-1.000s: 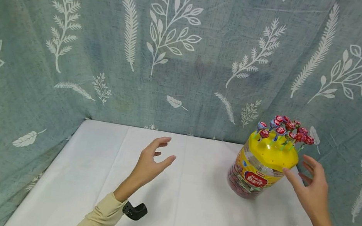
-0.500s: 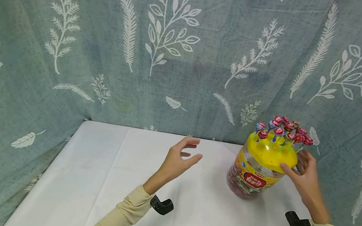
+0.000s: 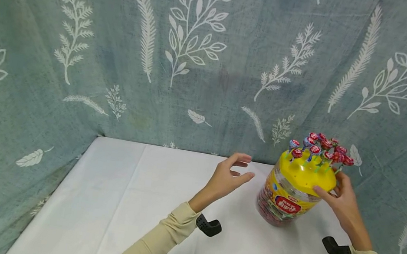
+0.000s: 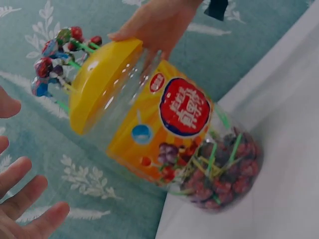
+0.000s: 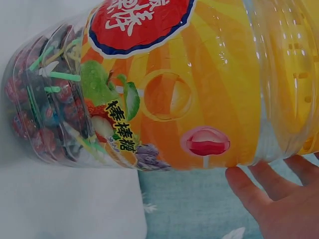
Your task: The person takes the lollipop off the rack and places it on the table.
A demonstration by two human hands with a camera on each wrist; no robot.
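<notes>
A clear plastic candy jar [image 3: 287, 204] stands on the right part of the table, wrapped in a yellow label, with lollipops [image 4: 224, 177] inside its lower part. Its yellow lid [image 3: 306, 177] bears several wrapped lollipops [image 3: 315, 150] standing on green sticks. My right hand [image 3: 342, 205] holds the jar at its right side near the neck, thumb on the lid's edge and fingers partly hidden behind; fingertips meet the jar in the right wrist view. My left hand [image 3: 225, 178] hovers left of the jar, apart from it, fingers spread and bent loosely, holding nothing.
A white cloth [image 3: 154, 190] covers the table. Behind and at both sides hangs a grey-green curtain [image 3: 210, 80] with white leaf prints, close to the jar's far side. Black devices [image 3: 208, 225] are worn at both wrists.
My left hand has moved right, toward the jar. My right hand has moved left from beside the jar and taken hold near its lid. The jar stays in place.
</notes>
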